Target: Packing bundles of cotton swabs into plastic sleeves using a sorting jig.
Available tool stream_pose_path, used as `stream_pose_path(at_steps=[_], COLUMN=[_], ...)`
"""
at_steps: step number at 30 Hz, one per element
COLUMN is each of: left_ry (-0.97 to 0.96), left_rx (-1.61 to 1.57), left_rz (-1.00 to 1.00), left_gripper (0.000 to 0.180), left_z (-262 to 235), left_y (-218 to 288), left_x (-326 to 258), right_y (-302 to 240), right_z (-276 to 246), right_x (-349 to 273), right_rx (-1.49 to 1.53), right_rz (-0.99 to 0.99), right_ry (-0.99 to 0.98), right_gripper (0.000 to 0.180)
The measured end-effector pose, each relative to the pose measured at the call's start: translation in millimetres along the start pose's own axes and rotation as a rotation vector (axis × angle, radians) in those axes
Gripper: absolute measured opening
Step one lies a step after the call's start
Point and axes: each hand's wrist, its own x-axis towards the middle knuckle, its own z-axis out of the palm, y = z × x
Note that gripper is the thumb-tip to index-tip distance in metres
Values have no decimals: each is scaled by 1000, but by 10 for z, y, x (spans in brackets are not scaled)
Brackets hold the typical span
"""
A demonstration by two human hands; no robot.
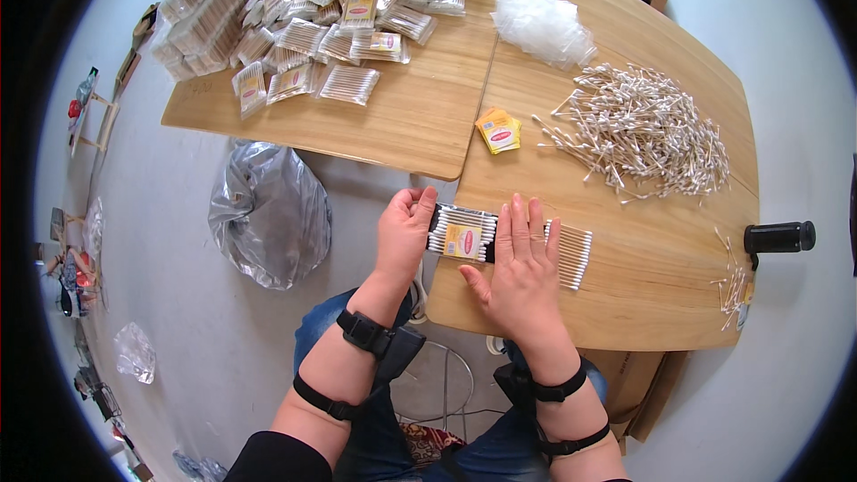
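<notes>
The left hand point(406, 228) is gripping the left end of a dark flat holder point(490, 253), with the thumb lying along its edge. On this holder a row of cotton swabs point(437, 238) is lying side by side, and a yellow label card point(464, 239) is resting in the middle of the row. The holder is staying at the near left edge of the right-hand table point(643, 254).

The right hand point(525, 268) is lying open, palm down, with the fingers stretched to the far side and the thumb spread to the left. It is covering the space just right of the holder; I cannot tell if it is pressing. From under its right side, a second row of swabs point(576, 259) is showing on the wood.

Farther away, a stack of yellow cards point(500, 132) is lying near the table's left edge, a big pile of loose swabs point(643, 134) is spreading to its right, and clear bags point(544, 27) are lying at the far side. At the far left, many filled packs point(360, 9) are covering another table point(420, 129). A black cylinder point(777, 237) is showing at the right edge.
</notes>
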Motion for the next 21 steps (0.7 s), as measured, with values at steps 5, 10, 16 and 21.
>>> stream_pose_path(at_steps=[5, 10, 16, 21], left_ry=[73, 95, 113, 117], left_rx=[128, 213, 321, 358], left_rz=[166, 280, 352, 371], left_gripper=[36, 34, 30, 26], left_z=[71, 100, 117, 99], left_y=[66, 80, 106, 94], left_x=[-84, -103, -118, -116], right_y=[-58, -125, -147, -172], right_z=[49, 62, 48, 60], right_x=[-45, -34, -15, -9], right_rx=[-67, -93, -121, -126], right_rz=[14, 43, 69, 88], right_ry=[-67, -100, -127, -126], right_gripper=[94, 97, 96, 96])
